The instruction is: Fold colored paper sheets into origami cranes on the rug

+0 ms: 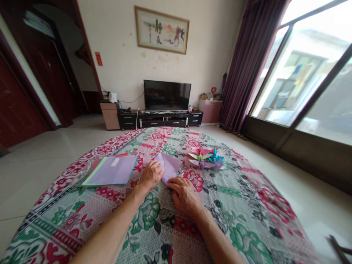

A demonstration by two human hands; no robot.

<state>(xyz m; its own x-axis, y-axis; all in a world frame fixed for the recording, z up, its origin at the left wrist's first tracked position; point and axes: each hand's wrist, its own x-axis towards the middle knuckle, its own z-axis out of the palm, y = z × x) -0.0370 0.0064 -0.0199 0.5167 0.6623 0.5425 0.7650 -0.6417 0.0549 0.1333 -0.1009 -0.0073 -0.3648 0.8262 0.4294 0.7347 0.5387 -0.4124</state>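
A light purple sheet of origami paper (171, 165) lies on the patterned tablecloth, turned with a corner toward me. My left hand (151, 175) is closed on its left edge, fingers bent over the paper. At the near corner, my right hand (183, 193) presses its fingertips together on the edge; the thumb is partly hidden. Left of my hands sits a stack of coloured paper (117, 174), purple on top with a small white label. Beyond my right hand, several folded paper cranes (205, 158) in pink, green, blue and purple are grouped together.
The round table wears a red, green and grey floral cloth (233, 194). Across the tiled floor, a television (167, 96) stands on a low black cabinet (165, 120). A dark purple curtain (247, 62) hangs beside large windows on the right.
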